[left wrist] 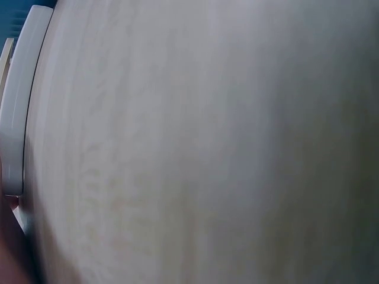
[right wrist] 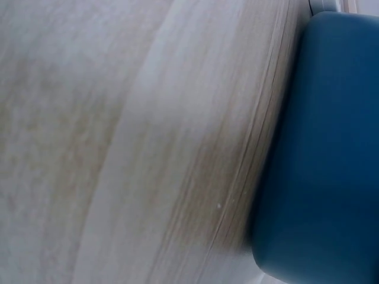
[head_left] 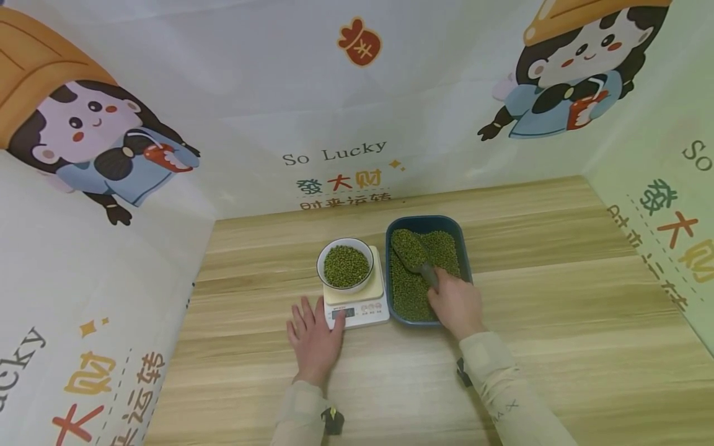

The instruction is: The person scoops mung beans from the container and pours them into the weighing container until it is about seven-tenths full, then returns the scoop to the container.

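Note:
My right hand (head_left: 456, 303) grips the handle of a dark scoop (head_left: 429, 275), whose bowl is full of green mung beans (head_left: 409, 246). The scoop lies over the blue tub (head_left: 467, 260), which holds more of the same beans. To the left, a white bowl (head_left: 320, 272) with a dark rim, filled with mung beans, sits on the kitchen scale (head_left: 365, 317). My left hand (head_left: 318, 344) rests with fingers spread at the scale's front left corner, the thumb by its display. In the left wrist view the edge of the scale (left wrist: 26, 100) shows at the far left.
A wood-grain table (head_left: 558, 279) carries everything. Printed white sheets (head_left: 251, 93) stand around its back and sides. The tub stands right beside the scale, and its blue outer wall (right wrist: 331, 148) fills the right of the right wrist view.

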Action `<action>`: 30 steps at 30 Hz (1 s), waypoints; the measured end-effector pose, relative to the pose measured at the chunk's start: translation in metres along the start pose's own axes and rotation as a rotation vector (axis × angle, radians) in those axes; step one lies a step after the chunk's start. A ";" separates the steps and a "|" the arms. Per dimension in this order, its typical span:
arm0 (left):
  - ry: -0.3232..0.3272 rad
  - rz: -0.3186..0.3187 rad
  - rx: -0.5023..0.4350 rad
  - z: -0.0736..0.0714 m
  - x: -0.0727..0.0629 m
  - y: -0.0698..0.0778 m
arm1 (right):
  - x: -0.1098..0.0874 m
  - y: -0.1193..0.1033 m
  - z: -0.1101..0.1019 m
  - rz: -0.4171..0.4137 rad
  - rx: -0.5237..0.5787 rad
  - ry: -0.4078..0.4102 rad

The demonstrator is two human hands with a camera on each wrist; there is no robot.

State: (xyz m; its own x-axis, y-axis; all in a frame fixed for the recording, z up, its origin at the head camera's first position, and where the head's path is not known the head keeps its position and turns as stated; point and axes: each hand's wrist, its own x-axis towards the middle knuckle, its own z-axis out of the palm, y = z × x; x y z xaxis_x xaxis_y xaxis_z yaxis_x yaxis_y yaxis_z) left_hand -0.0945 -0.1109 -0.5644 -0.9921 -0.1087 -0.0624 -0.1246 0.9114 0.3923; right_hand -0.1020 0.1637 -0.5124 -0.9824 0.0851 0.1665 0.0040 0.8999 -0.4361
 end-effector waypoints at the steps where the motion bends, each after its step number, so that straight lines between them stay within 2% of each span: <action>1: 0.000 0.000 -0.002 0.000 0.000 -0.001 | 0.000 -0.001 0.000 -0.003 0.006 0.003; 11: -0.003 -0.002 0.004 -0.002 0.000 -0.004 | 0.000 -0.003 -0.002 -0.011 0.075 0.026; 17: -0.010 0.026 -0.008 -0.005 -0.001 -0.001 | 0.003 0.000 -0.008 0.041 0.150 0.058; 22: -0.020 0.025 0.008 -0.007 -0.001 0.000 | 0.003 0.001 -0.018 0.064 0.202 0.041; 26: -0.022 0.025 0.003 -0.010 -0.001 0.000 | 0.002 -0.001 -0.027 0.023 0.202 0.031; 30: -0.015 0.026 -0.001 -0.010 -0.001 -0.002 | 0.005 -0.004 -0.040 -0.074 0.184 0.008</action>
State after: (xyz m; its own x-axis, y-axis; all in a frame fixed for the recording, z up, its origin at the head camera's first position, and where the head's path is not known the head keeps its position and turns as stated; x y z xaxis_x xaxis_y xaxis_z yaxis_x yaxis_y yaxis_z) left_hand -0.0930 -0.1162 -0.5555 -0.9947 -0.0792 -0.0655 -0.0987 0.9134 0.3950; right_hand -0.0995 0.1775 -0.4748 -0.9771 0.0260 0.2112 -0.1030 0.8107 -0.5764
